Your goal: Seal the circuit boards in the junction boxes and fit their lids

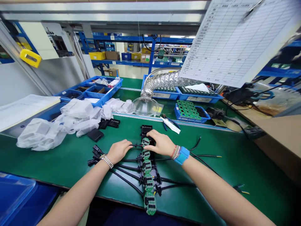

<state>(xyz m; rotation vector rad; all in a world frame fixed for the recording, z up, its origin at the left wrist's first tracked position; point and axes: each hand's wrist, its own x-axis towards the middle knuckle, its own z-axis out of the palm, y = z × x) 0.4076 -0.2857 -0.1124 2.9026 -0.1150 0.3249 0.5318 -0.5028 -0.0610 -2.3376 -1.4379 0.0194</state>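
Observation:
A column of round green circuit boards (147, 167) runs down the middle of the bench, lying over black plastic housings (146, 128). Black cables (128, 181) lead from the boards out to both sides, with black connectors (97, 152) bunched at the left ends. My left hand (119, 152) pinches the short black cable (136, 145) beside the farthest board. On the other side, my right hand (162, 143) has its thumb and fingers closed around that farthest circuit board (145, 142). Its fingers partly cover the housing.
White-wrapped parts (77, 116) and loose black housings (95, 135) lie left. Behind the boards stand a fume extraction hood (145, 106), pliers (171, 120) with a white tube (173, 126), and a blue tray (191, 118) of green boards. A paper form (225, 40) hangs upper right.

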